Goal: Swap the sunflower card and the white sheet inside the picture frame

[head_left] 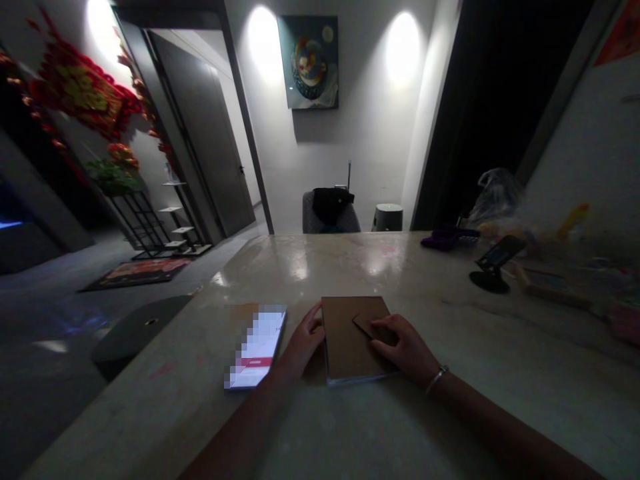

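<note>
A brown-covered notebook [345, 357] lies on the table in front of me. Its left edge is held by my left hand [304, 341], whose fingers are curled against it. Over the right half of the cover, my right hand [403, 341] is closed in a pinch on a thin black rod with a short bent end, which looks like a hex key [361, 327]. The bent tip points away to the left, just above or touching the cover; I cannot tell which. A bracelet is on my right wrist. Left of my left hand lies a phone [260, 347] with its screen lit.
The pale glossy table [475, 400] spans the front. To the right are a black phone stand [493, 270], a purple item [447, 238] and a clear plastic bag [495, 197]. Past the far edge stands a chair [311, 217] with a black bag; a dark stool [145, 330] is at left.
</note>
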{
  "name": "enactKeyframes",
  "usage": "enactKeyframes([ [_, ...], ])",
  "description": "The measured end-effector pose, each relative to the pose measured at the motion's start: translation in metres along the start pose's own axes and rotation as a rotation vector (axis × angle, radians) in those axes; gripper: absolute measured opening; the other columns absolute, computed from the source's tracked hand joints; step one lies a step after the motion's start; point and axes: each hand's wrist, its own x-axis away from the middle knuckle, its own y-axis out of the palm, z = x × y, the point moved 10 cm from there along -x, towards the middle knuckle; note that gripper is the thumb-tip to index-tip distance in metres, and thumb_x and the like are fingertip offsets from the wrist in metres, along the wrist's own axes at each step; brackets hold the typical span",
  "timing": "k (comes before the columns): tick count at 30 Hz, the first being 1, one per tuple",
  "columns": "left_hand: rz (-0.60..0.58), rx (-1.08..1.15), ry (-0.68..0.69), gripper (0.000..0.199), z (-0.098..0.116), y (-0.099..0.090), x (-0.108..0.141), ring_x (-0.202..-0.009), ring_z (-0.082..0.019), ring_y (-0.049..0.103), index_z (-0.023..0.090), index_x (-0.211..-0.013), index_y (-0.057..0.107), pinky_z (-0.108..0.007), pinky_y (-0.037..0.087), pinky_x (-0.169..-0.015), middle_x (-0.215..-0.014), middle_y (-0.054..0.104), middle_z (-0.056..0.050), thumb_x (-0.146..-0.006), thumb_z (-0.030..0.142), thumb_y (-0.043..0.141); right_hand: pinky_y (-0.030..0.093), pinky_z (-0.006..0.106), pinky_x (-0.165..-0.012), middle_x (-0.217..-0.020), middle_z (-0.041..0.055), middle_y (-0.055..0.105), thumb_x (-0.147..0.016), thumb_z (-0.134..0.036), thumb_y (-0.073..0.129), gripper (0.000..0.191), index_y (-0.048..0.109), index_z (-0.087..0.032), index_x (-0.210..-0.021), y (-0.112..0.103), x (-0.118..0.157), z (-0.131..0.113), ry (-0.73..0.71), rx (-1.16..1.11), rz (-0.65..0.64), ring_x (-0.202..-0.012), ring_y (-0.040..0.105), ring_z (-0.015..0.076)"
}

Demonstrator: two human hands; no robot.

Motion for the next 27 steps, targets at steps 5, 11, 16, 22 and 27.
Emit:
enactKeyframes([
  [5, -0.021, -0.086, 0.03, 0.068, 0.0, -0.003, -0.002, -0.096, -0.02, 0.056, 0.022, -0.13, 0.031, -0.033, 0.042, -0.083, -0.112, 0.058, -0.008, -0.068, 0.02, 0.06, 0.044, 0.034, -0.077, -0.089, 0.0053, 0.058, -0.067, -0.028, 0.062, 0.03, 0.061, -0.02, -0.096, 0.001, 0.0, -0.001, 0.0, -0.006, -0.019, -0.083, 0.055, 0.0186],
  [11, 0.02, -0.101, 0.02, 0.067, -0.002, -0.009, -0.003, -0.093, -0.02, 0.058, 0.023, -0.129, 0.032, -0.032, 0.042, -0.079, -0.107, 0.06, -0.007, -0.067, 0.015, 0.057, 0.044, 0.034, -0.079, -0.09, 0.0054, 0.058, -0.066, -0.028, 0.063, 0.029, 0.062, -0.02, -0.094, 0.003, 0.0, 0.0, 0.037, -0.038, -0.047, -0.084, 0.055, 0.019],
  [16, 0.034, -0.112, -0.007, 0.067, -0.003, -0.013, -0.002, -0.09, -0.019, 0.058, 0.023, -0.128, 0.032, -0.031, 0.043, -0.076, -0.102, 0.062, -0.006, -0.066, 0.012, 0.053, 0.044, 0.034, -0.078, -0.089, 0.005, 0.06, -0.065, -0.031, 0.063, 0.03, 0.063, -0.02, -0.093, 0.006, -0.003, 0.005, 0.09, -0.075, -0.07, -0.083, 0.056, 0.0192],
  [22, 0.063, -0.111, -0.022, 0.071, -0.004, -0.015, -0.001, -0.081, -0.018, 0.06, 0.023, -0.13, 0.027, -0.03, 0.045, -0.07, -0.098, 0.062, -0.006, -0.064, 0.008, 0.05, 0.045, 0.034, -0.077, -0.089, 0.0061, 0.061, -0.064, -0.033, 0.063, 0.032, 0.064, -0.019, -0.093, 0.008, -0.004, 0.009, 0.16, -0.053, -0.095, -0.083, 0.057, 0.0197],
  [27, 0.069, -0.096, -0.058, 0.074, -0.007, -0.016, -0.002, -0.078, -0.017, 0.06, 0.023, -0.131, 0.025, -0.028, 0.045, -0.068, -0.098, 0.061, -0.006, -0.064, 0.007, 0.051, 0.044, 0.034, -0.08, -0.09, 0.0061, 0.059, -0.065, -0.031, 0.063, 0.031, 0.063, -0.019, -0.094, 0.009, -0.005, 0.003, 0.104, -0.055, -0.091, -0.084, 0.056, 0.0192],
])
